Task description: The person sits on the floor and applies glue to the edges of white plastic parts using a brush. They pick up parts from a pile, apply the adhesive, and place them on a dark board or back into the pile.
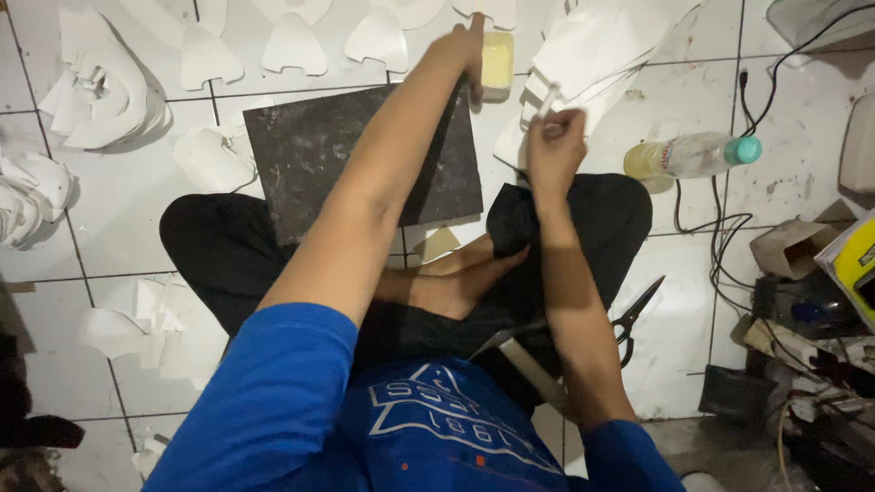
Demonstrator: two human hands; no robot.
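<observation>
A small yellowish container (497,62) is touched by the left hand (468,50), grip not visible; a thin white stick (548,100) is pinched by the right hand (553,150) above the dark slab (319,155)

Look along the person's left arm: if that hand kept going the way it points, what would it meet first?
The left hand already touches the pale yellow tub; beyond lie white cut pieces, though depth is unclear.

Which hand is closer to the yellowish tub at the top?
The left hand. That arm stretches over the dark slab and the hand already touches the yellowish tub. The right hand stays nearer the knee, pinching a thin stick beside the white cut pieces.
</observation>
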